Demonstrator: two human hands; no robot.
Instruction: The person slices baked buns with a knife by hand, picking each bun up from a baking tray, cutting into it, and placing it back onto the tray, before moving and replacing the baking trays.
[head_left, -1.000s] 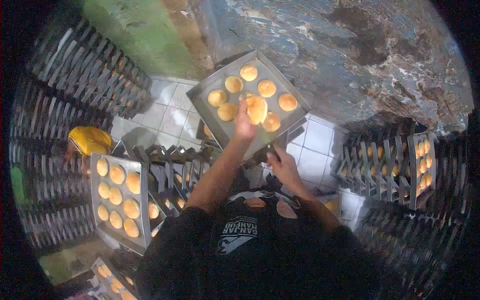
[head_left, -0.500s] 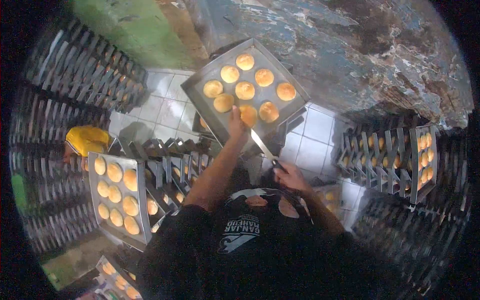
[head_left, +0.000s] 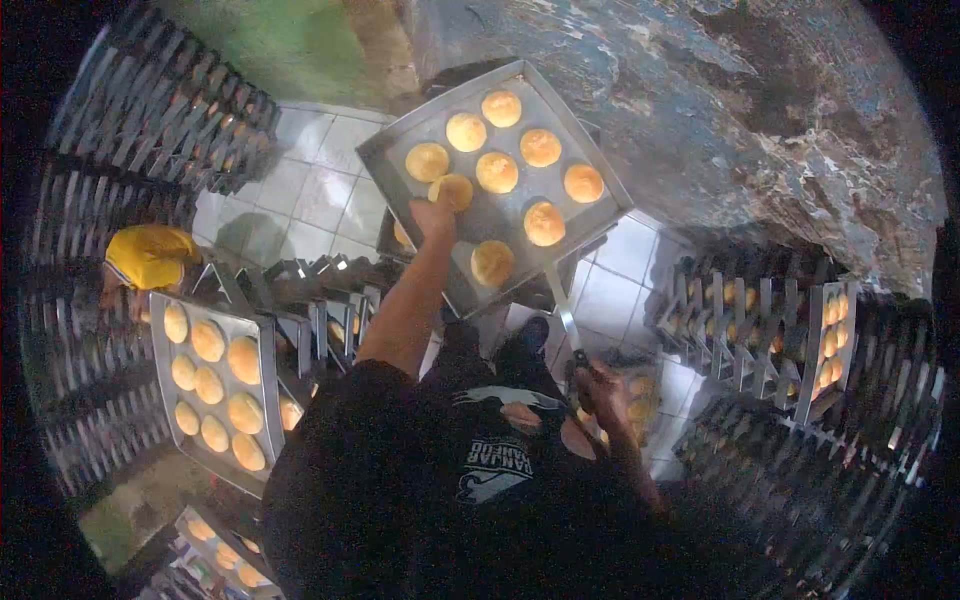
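Eight buns [head_left: 497, 172] on a metal tray [head_left: 492, 221], left hand [head_left: 433, 215] gripping another bun [head_left: 456, 190] at left, right hand [head_left: 603, 390] clasping a knife [head_left: 565, 315]

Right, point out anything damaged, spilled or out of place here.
The blue-grey painted wall beyond the square metal tray looks damaged: its surface is patchy and flaking, with brown areas. Nothing appears spilled among the round golden-brown buns on that tray.

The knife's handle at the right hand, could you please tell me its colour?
The knife's handle looks black, as the head view shows.
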